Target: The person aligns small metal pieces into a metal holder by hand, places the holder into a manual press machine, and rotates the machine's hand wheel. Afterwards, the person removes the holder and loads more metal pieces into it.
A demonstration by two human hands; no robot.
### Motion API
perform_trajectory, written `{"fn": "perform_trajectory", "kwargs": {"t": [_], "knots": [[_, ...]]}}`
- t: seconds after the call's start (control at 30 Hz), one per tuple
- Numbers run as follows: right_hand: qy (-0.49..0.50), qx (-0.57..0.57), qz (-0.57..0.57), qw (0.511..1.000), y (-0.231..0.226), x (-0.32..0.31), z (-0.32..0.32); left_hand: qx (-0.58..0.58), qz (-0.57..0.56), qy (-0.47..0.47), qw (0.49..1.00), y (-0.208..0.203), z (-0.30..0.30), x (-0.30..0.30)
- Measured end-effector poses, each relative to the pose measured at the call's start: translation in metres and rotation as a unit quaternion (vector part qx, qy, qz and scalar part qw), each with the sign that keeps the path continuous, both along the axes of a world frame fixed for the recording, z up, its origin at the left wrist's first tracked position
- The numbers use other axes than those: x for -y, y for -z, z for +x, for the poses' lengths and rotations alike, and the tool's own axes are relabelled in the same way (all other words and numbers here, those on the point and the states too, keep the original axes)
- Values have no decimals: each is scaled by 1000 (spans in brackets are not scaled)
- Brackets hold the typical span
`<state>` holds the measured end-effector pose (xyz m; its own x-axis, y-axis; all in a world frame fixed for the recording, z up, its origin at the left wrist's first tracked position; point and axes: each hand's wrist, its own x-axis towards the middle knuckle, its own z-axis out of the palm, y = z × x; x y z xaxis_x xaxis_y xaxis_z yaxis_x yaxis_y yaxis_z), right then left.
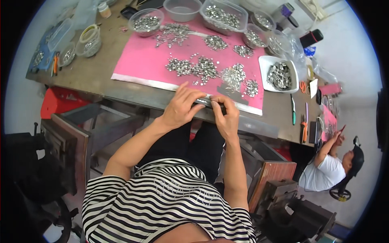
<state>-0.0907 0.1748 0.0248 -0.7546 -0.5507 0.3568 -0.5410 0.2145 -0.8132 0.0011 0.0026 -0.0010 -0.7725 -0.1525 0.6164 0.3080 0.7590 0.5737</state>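
At the table's front edge, my left hand (180,106) and my right hand (227,118) come close together. Between their fingertips lies a short, narrow strip of small silver metal pieces (202,101), dark along one side. Thumb and fingers of the left pinch its left end, while the right thumb and forefinger close on the other end. Just beyond, a pink mat (142,60) with a white front border carries loose piles of small silver metal parts (206,69). Thin silver pins (234,77) lie nearest my right hand. The fingers partly hide the strip.
Clear plastic tubs (182,10) line the back, several filled with metal parts. At right stand a white square dish (261,65) of parts, a green-handled tool (293,115) and orange-handled pliers (304,131). Another person in a white shirt (324,174) works farther right.
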Motion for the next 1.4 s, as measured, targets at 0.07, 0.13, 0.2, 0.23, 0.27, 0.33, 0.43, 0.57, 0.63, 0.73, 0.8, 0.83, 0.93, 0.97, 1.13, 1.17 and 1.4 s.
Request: {"fn": "perform_trajectory", "kwargs": {"t": [0.07,0.13,0.2,0.23,0.27,0.33,0.43,0.57,0.63,0.73,0.8,0.83,0.93,0.97,1.13,1.17,1.4], "knots": [[6,-20,12,1000,-1,2,4,-3,11,12,1000,1,1,1],[12,-41,24,999,-1,4,6,-5,12,10,1000,2,0,0],[25,-56,19,998,1,5,7,-7,12,11,1000,2,0,0],[22,-56,18,998,0,6,7,-7,15,14,1000,3,0,0],[25,-65,28,997,-1,6,8,-6,18,18,1000,3,0,-1],[25,-73,37,996,-1,6,8,-5,20,17,1000,3,0,-1],[36,-85,39,995,-1,8,9,-4,26,17,1000,2,0,-1],[38,-104,43,993,-1,8,10,-5,34,18,999,4,0,-2],[36,-112,42,992,1,8,10,-6,31,15,999,4,0,-1],[34,-149,49,987,6,6,10,-8,28,15,999,4,0,-2],[33,-170,48,984,7,5,10,-9,28,14,999,4,0,-2],[32,-170,49,984,6,6,10,-10,28,13,999,4,0,-2],[34,-196,67,978,4,7,10,-10,29,13,999,4,0,-2],[35,-209,71,975,4,7,10,-9,30,14,999,4,0,-2],[37,-199,51,978,5,8,10,-9,33,15,999,2,0,-2],[36,-198,54,978,6,9,10,-8,33,17,999,2,0,-2],[52,-254,83,962,9,10,11,0,35,15,999,0,1,0]]}}
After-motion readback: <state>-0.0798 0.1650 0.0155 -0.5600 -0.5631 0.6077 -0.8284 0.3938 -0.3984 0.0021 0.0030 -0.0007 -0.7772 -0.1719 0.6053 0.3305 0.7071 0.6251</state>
